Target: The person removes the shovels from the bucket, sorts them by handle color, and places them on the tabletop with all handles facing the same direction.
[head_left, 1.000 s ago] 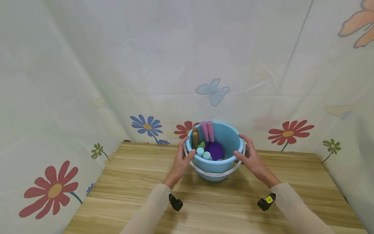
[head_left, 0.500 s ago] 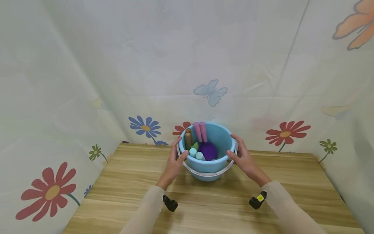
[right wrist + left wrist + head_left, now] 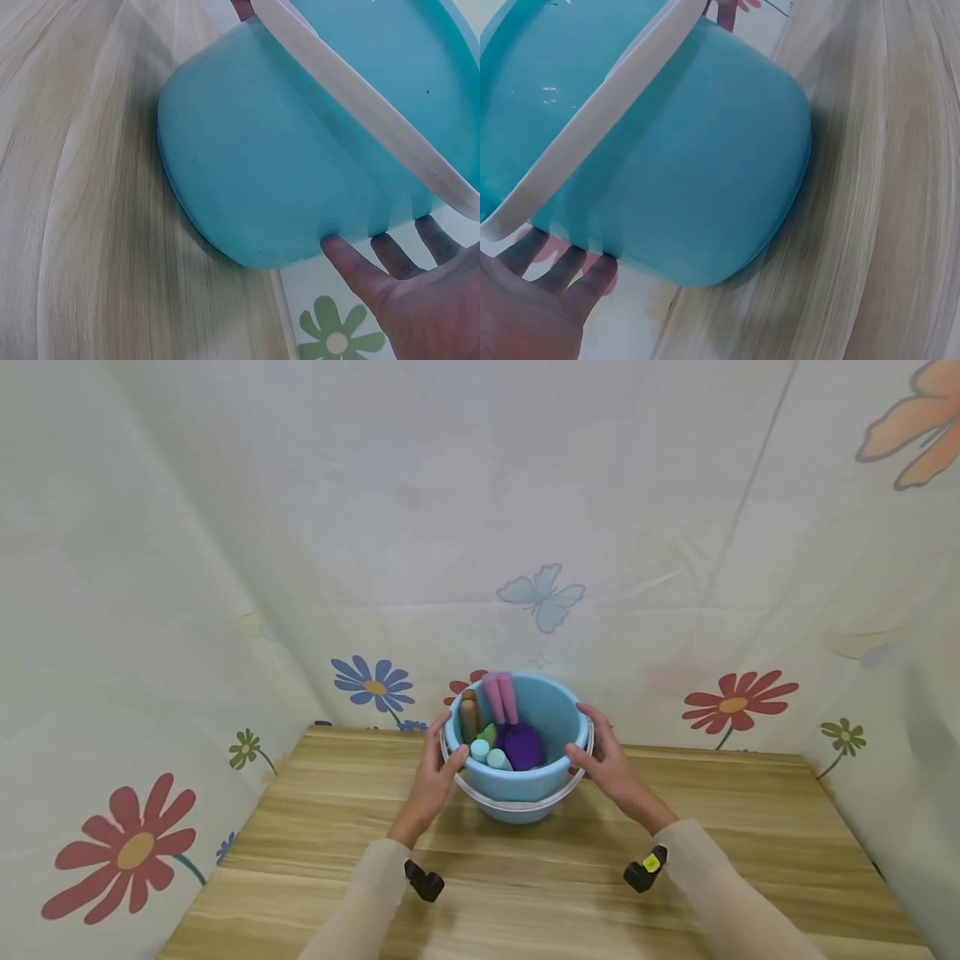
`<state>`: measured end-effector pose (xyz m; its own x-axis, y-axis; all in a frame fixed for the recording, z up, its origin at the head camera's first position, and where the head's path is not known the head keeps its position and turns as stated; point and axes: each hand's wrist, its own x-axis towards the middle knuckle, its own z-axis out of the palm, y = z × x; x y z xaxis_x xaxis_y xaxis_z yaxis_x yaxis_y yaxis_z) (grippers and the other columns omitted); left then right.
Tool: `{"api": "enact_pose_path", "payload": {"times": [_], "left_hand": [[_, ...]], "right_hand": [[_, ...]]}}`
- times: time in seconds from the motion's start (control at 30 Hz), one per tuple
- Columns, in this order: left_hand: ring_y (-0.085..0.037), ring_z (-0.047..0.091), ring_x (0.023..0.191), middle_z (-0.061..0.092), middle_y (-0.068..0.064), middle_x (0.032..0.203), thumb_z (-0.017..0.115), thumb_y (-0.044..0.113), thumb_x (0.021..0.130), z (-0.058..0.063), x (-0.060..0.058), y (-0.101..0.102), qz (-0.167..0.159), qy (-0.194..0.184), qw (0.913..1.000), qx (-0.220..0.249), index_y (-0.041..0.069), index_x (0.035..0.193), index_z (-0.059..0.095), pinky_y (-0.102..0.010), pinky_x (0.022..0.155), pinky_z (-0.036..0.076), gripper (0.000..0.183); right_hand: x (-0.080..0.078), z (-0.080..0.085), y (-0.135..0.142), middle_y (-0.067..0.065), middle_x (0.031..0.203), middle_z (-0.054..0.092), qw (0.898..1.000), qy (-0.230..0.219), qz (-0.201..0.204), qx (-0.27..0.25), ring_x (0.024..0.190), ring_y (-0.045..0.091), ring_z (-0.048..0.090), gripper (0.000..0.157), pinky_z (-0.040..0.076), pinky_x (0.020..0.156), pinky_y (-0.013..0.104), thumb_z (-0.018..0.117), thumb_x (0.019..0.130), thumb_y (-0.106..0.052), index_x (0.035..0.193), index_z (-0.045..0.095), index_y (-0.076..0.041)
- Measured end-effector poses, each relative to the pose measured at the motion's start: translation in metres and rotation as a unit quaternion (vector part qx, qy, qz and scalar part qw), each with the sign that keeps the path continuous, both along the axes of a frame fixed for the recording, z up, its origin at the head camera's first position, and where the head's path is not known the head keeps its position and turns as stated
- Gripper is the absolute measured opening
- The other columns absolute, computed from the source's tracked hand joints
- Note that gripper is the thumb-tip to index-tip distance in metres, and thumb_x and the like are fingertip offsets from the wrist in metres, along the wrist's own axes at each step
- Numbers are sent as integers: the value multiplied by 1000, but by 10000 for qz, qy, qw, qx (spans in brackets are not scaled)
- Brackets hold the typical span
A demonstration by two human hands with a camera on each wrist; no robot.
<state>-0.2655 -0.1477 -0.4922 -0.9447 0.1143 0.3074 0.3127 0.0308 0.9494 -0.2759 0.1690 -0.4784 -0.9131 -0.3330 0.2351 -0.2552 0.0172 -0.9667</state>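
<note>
A light blue bucket point(image 3: 517, 787) is near the back of the wooden table in the head view. Its white handle point(image 3: 480, 799) hangs down across the front. My left hand point(image 3: 431, 777) grips the bucket's left side, thumb at the rim. On the other side, my right hand point(image 3: 611, 774) holds it the same way. Both wrist views show fingertips pressed against the bucket's wall below the rim. Inside are two pink rods point(image 3: 500, 697), a brown rod point(image 3: 469, 718), a green piece point(image 3: 487, 734), two pale blue round ends point(image 3: 480, 749) and a dark purple piece point(image 3: 523, 747).
The wood-grain tabletop point(image 3: 525, 893) spreads out in front and to both sides. Behind it hangs a pale curtain point(image 3: 420, 527) printed with flowers and butterflies, close to the bucket's far side. The curtain also closes off the left and right.
The bucket, with both hands on it, has shifted left along the back of the table. Its contents have travelled with it, and the grip looks the same.
</note>
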Motion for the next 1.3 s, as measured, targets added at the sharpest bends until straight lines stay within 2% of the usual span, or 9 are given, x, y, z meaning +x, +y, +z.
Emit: {"api": "enact_pose_path", "payload": {"times": [0.1, 0.43, 0.6, 0.7, 0.83, 0.9, 1.03, 1.3], "left_hand": [[-36, 36, 144, 24, -14, 165, 56, 22, 107, 0, 0, -4, 64, 5, 9999, -81, 26, 162, 22, -49, 110, 41, 66], [-32, 34, 145, 22, -9, 166, 56, 21, 107, -1, 2, -19, 115, 198, 9997, -124, 25, 161, 25, -30, 107, 41, 62], [-31, 35, 143, 23, -8, 165, 56, 22, 107, 0, 4, -28, 137, 101, 9998, -58, 27, 160, 25, -24, 103, 44, 62], [-29, 34, 144, 23, -6, 166, 56, 22, 107, 1, 6, -33, 218, 24, 9997, -118, 28, 160, 25, -29, 106, 42, 62], [-26, 28, 148, 22, -5, 166, 56, 22, 107, 0, 6, -39, 323, 35, 9994, -115, 28, 160, 25, -43, 117, 31, 61], [-25, 27, 149, 22, -5, 167, 56, 22, 108, 0, 6, -42, 345, 67, 9993, -83, 27, 160, 26, -46, 120, 27, 61], [-25, 26, 150, 21, -5, 167, 55, 23, 108, 2, 8, -47, 359, 49, 9993, 21, 25, 161, 25, -47, 120, 26, 61], [-27, 23, 152, 17, -2, 169, 52, 30, 109, 5, 16, -60, 495, -36, 9987, -69, 23, 163, 20, -51, 120, 26, 64]], "right_hand": [[-2, -1, -4, 26, 161, 26, 10000, -13, 34, -26, 140, 50, 37, 72, 49, 95, 68, 60, 105, -18, 163, 18, -29], [-5, -1, -19, 26, 159, 29, 10000, -51, 38, -2, 138, 48, 40, 73, 50, 94, 67, 63, 104, -21, 162, 21, -32], [-6, 0, -28, 24, 161, 27, 9999, -89, 83, 15, 140, 47, 38, 73, 50, 95, 65, 63, 104, -23, 162, 21, -34], [-8, -1, -33, 23, 161, 29, 9999, -85, 81, 16, 140, 47, 39, 73, 52, 94, 63, 64, 104, -23, 162, 22, -34], [-10, -2, -41, 22, 161, 28, 9999, -55, 85, 35, 142, 46, 38, 72, 51, 94, 65, 64, 104, -24, 161, 22, -35], [-11, -2, -44, 23, 161, 28, 9999, -62, 89, 18, 142, 46, 38, 72, 51, 94, 65, 64, 104, -24, 161, 22, -34], [-12, -2, -51, 23, 160, 29, 9999, -114, 126, -4, 141, 47, 39, 72, 51, 94, 65, 64, 103, -25, 161, 22, -34], [-12, -1, -66, 19, 161, 30, 9997, -166, 151, 47, 142, 44, 38, 73, 53, 94, 60, 67, 102, -29, 160, 23, -40]]}}
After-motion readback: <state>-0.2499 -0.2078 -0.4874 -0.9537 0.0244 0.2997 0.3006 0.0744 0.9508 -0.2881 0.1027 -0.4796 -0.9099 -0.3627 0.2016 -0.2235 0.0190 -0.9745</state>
